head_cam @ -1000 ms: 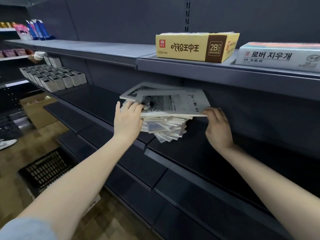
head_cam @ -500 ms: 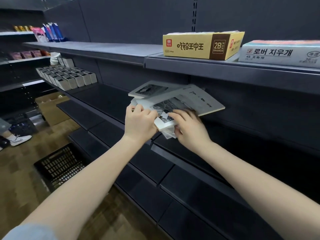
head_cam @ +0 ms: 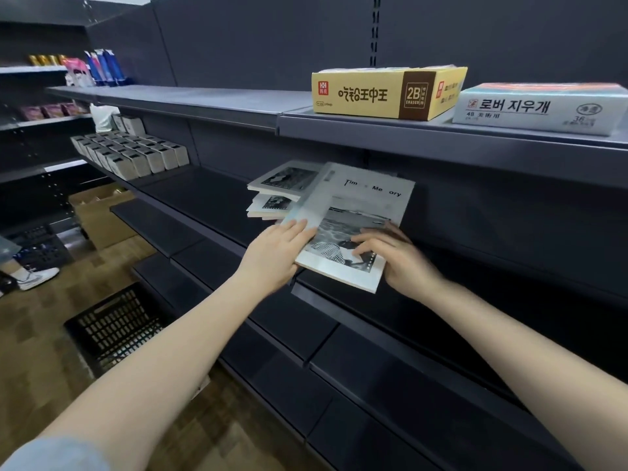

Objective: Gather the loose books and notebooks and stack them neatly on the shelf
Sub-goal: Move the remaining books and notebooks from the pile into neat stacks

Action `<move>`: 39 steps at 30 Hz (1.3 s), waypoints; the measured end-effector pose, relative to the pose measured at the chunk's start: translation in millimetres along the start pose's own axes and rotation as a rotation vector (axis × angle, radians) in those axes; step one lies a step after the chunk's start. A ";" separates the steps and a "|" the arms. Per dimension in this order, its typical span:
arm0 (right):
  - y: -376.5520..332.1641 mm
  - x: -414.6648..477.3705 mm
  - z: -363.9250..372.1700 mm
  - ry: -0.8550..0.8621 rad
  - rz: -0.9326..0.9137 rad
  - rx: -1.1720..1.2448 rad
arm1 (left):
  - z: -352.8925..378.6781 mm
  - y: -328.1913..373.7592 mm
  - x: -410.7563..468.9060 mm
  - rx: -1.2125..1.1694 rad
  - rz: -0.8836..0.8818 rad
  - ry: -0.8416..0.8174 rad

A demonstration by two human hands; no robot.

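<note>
We are pinching the large white photo-cover notebook [head_cam: 360,198], overhanging the dark metal shelf [head_cam: 210,195], in our right hand [head_cam: 404,266], our left hand [head_cam: 272,256] flat against its side. Beyond the grip, smaller white booklets [head_cam: 285,180] are lying crooked, unsquared.

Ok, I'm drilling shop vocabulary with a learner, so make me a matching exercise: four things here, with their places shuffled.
Things
1 yellow 2B eraser box
2 black crate
3 Time Memory notebook
4 small grey boxes

Places
A on the floor
B on the upper shelf
C touched by the left hand and right hand
D lined up in rows, far left

Pairs: 1-B, 2-A, 3-C, 4-D
</note>
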State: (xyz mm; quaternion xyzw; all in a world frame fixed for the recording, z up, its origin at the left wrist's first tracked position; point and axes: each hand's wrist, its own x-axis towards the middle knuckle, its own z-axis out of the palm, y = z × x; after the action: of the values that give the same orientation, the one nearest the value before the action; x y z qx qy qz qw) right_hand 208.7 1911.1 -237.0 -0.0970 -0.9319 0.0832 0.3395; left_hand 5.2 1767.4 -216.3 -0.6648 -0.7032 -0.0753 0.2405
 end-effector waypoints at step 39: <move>13.8 -199.3 -99.0 -0.355 0.608 -0.697 | 64.1 232.1 71.0 -0.077 0.564 0.022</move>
State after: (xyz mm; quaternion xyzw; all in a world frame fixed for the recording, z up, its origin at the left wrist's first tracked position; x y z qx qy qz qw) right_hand 424.3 1886.0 -288.1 -0.4566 -0.8773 -0.1226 0.0831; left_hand 215.3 1882.8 -290.8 -0.8420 -0.4845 -0.0395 0.2341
